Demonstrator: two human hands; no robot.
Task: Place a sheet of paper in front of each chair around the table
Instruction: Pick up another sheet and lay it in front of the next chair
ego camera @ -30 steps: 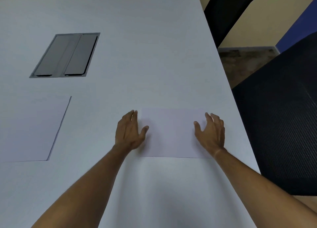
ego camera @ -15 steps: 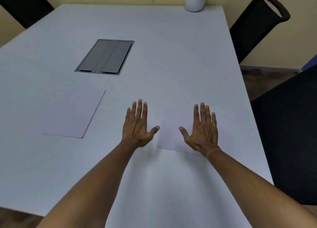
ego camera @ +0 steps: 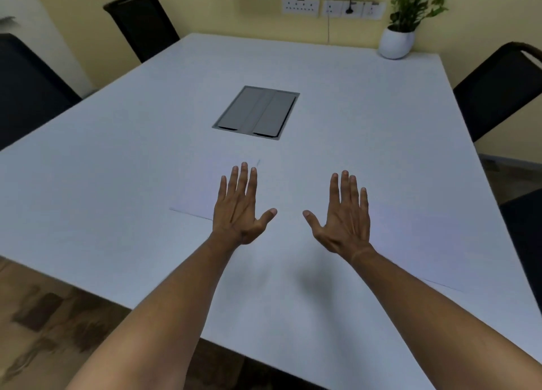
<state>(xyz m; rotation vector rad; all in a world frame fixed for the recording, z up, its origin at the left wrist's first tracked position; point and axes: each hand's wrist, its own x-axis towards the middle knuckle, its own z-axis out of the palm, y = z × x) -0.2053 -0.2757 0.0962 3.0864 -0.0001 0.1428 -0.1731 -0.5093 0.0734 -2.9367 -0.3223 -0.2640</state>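
Since half a second ago your head has lifted and turned left, so the whole table now shows along with 4 chair backs, and both your hands have come up off the sheet you were squaring. Your left hand and right hand are spread flat, fingers straight and apart, palms down, gripping nothing; whether they hover or touch the top I cannot tell for sure, though the soft shadow under your right wrist suggests they hover.

You have 2 sheets down. One sheet lies partly under your left hand, toward the near left corner of the table. The other sheet lies beside your right hand, near the right edge, in front of the dark chair cut off at the frame's right side. That is likely why it sits there: each sheet marks a seat.

Both sheets are pale against the pale top, so edges are faint. The left sheet's near edge runs slightly down to the right, and its long axis seems to run away from you, toward the grey cable hatch. The right sheet's near edge slants down toward the right edge; its long axis I cannot judge.

By my reading, the far chairs have no paper yet.
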